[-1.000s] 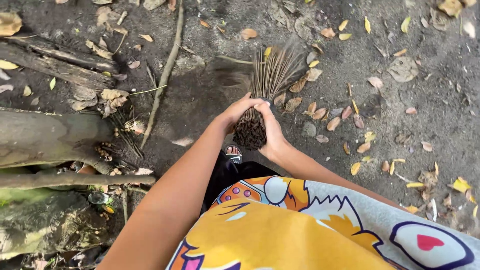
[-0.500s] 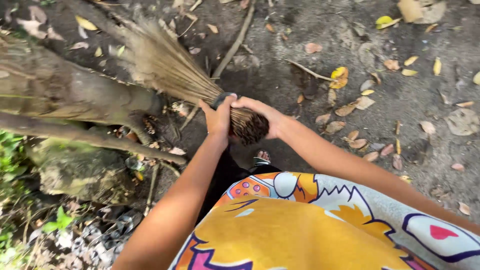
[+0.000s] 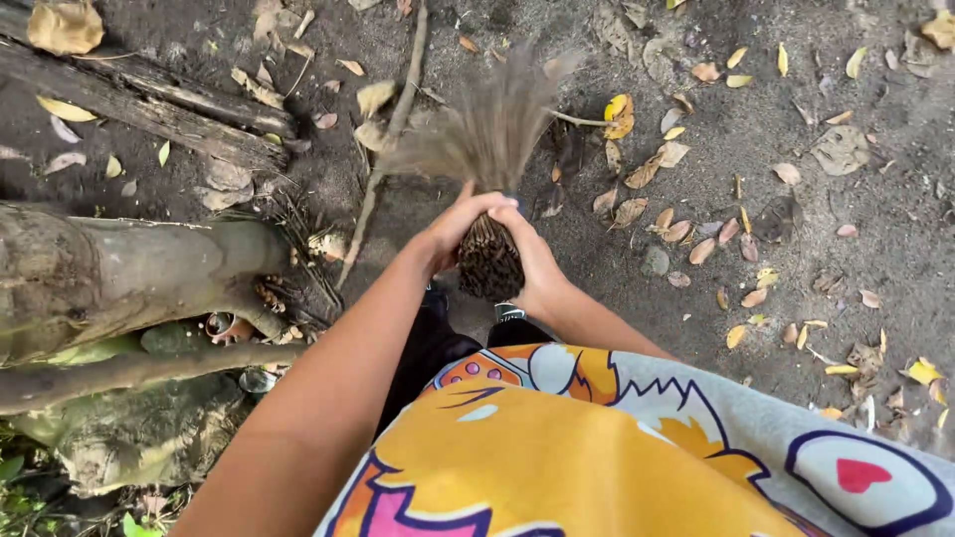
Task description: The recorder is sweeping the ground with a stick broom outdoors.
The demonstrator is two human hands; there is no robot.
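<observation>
At the frame's centre, the left hand (image 3: 460,227) and right hand (image 3: 537,261) both grip a stick broom (image 3: 489,189) near its bound end. Its blurred bristles fan toward the upper middle, over dark soil (image 3: 796,189) scattered with dry leaves (image 3: 676,231), a log (image 3: 119,268) at left.

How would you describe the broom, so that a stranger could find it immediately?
Start at the big grey log on the left and move right to the two hands. The left hand and right hand clasp the broom, the only tied bundle of thin brown sticks, fanning out over the dirt.
</observation>
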